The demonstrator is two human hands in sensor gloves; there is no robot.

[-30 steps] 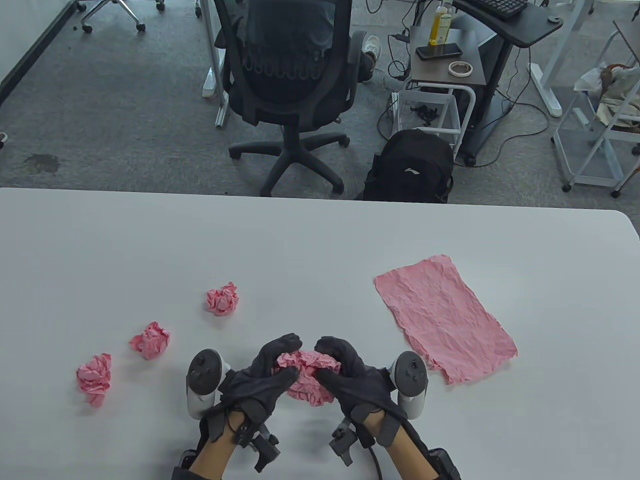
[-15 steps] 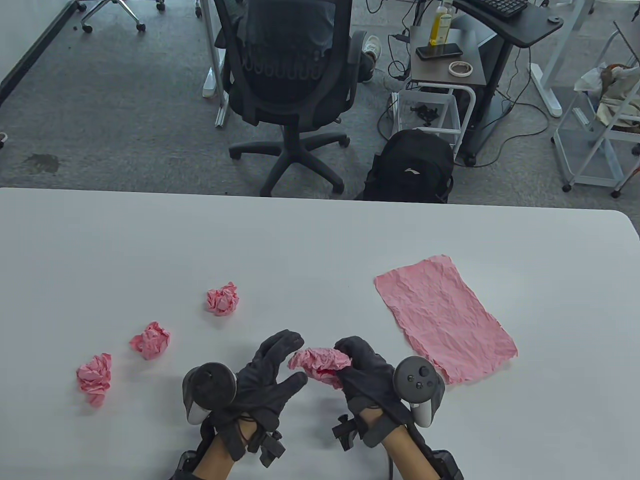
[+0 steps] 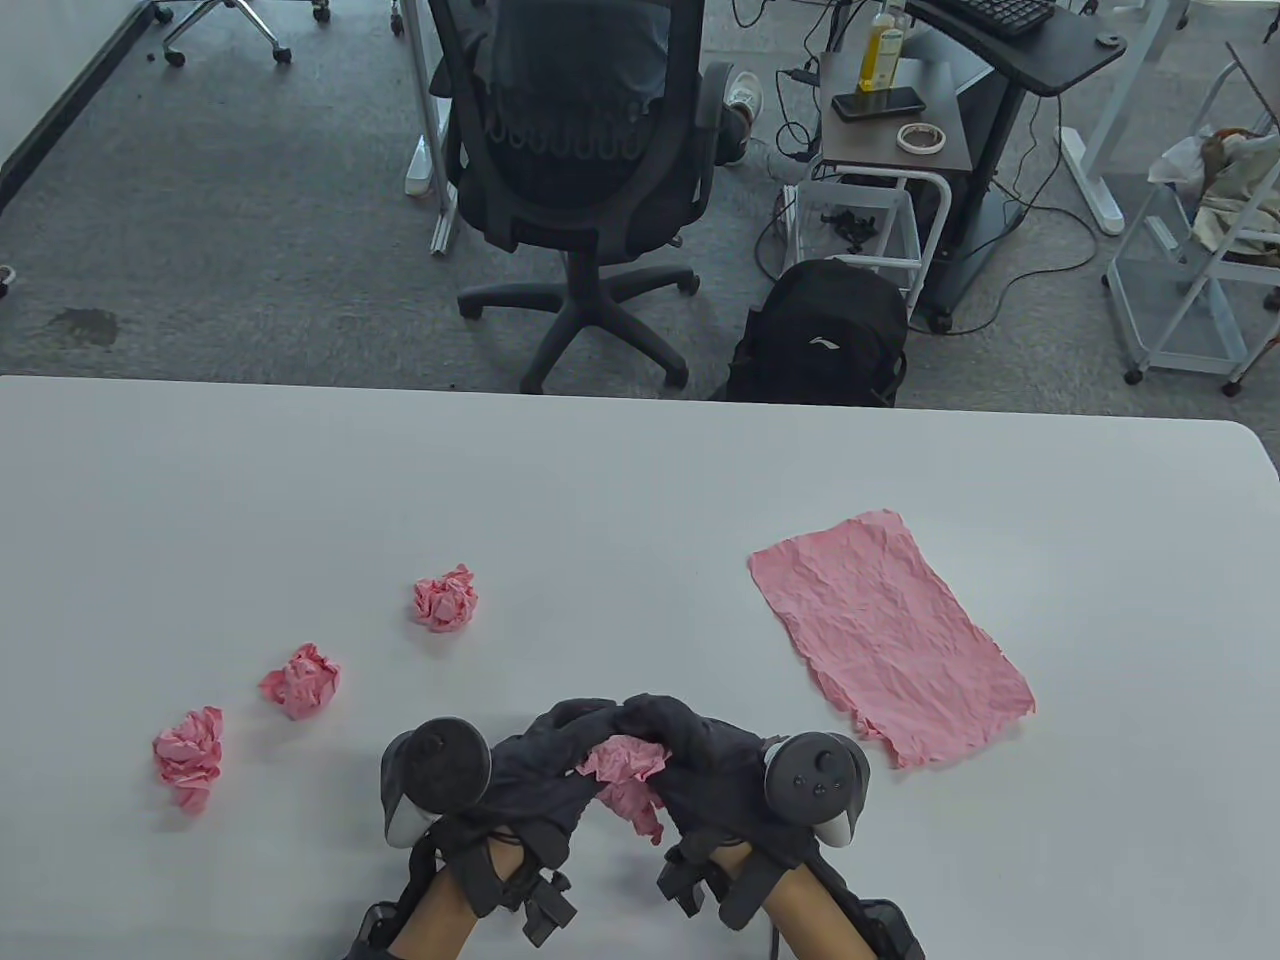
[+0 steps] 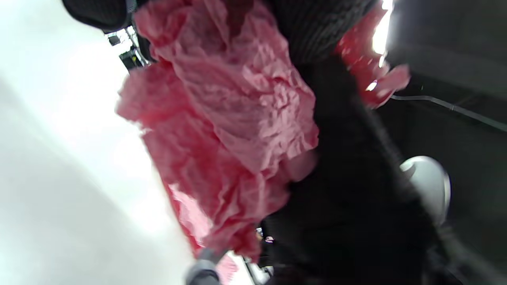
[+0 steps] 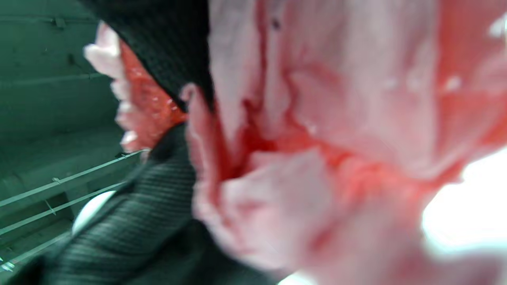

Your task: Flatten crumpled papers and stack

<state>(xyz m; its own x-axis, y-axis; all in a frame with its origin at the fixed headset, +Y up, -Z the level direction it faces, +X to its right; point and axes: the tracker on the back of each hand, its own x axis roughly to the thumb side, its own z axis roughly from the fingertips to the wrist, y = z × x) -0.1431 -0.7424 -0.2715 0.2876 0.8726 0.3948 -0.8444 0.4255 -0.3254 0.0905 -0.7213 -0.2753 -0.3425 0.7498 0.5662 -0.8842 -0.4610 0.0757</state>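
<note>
Both hands grasp 1 paper wad [image 3: 628,778] between them at the near edge of the bench [image 3: 640,480], fingertips meeting above it. Left hand [image 3: 545,770]: fingers curled onto the wad. Right hand [image 3: 700,765]: fingers curled onto the same wad. The wad is partly opened, a pink flap hanging below the hands. On the left, 3 crumpled balls lie apart: ball 1 [image 3: 188,757], ball 2 [image 3: 301,681], ball 3 [image 3: 445,599]. On the right, 1 flattened sheet [image 3: 888,633] lies on the bench.
</note>
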